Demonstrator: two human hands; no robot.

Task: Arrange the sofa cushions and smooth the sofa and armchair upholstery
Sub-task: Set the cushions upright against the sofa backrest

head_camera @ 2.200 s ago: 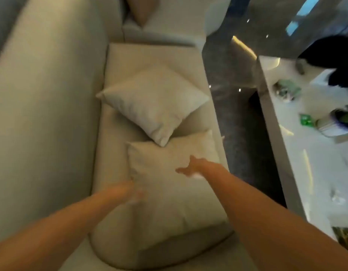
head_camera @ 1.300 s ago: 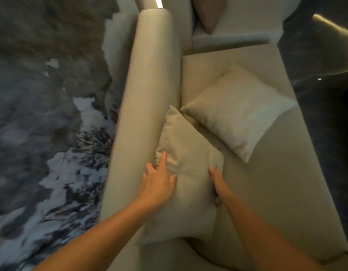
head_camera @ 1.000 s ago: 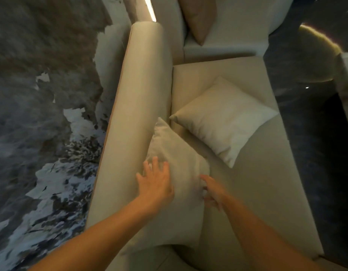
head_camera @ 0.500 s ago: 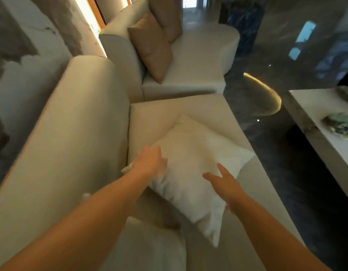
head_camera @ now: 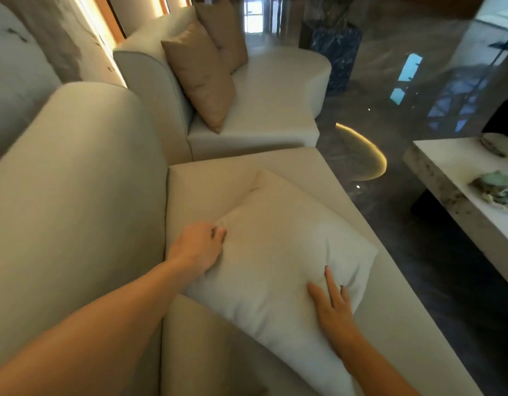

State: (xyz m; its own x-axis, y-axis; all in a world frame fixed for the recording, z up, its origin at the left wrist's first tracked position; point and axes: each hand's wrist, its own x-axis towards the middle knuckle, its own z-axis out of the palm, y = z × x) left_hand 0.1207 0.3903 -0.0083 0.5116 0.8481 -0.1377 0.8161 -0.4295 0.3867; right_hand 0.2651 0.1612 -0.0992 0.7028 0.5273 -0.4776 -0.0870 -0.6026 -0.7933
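A cream cushion [head_camera: 278, 252] lies flat on the beige sofa seat [head_camera: 213, 184], turned like a diamond. My left hand [head_camera: 197, 247] grips the cushion's left corner with curled fingers, close to the sofa backrest [head_camera: 75, 181]. My right hand [head_camera: 332, 310] presses on the cushion's right side near its edge, fingers spread. Beyond the sofa's far end stands a pale armchair [head_camera: 275, 90] with two tan cushions [head_camera: 201, 72] leaning against its back.
A white stone coffee table [head_camera: 452, 172] with small green items stands at the right, across a dark glossy floor [head_camera: 418, 252]. A dark marble block [head_camera: 335, 50] sits behind the armchair. The wall runs along the left, behind the backrest.
Both hands left the first cushion, now propped against the backrest and out of view, and moved forward to the second cushion. The left hand has closed on its corner; the view tilted up.
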